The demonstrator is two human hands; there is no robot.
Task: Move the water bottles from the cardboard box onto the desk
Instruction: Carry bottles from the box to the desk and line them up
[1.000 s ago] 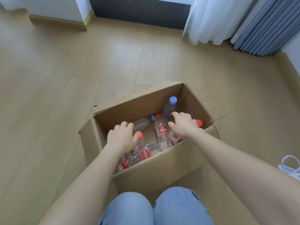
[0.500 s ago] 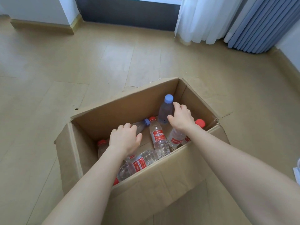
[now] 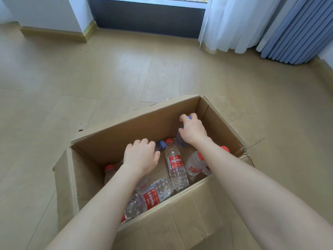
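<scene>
Inside the box (image 3: 115,136), left hand (image 3: 140,156) and right hand (image 3: 193,131) grip blue-capped bottles (image 3: 161,144); red labels (image 3: 176,162) illegible.

Of the person only the two arms show: the left forearm (image 3: 100,210) and the right forearm (image 3: 261,192), each bare along all the length that is visible, from the edge of the picture to the wrist. The right one looks much broader than the left one, because it is nearer to the wide lens. The left hand (image 3: 140,156) and the right hand (image 3: 193,130) are bare too and seen from the back, with rounded knuckles; the nails are not in view.
</scene>
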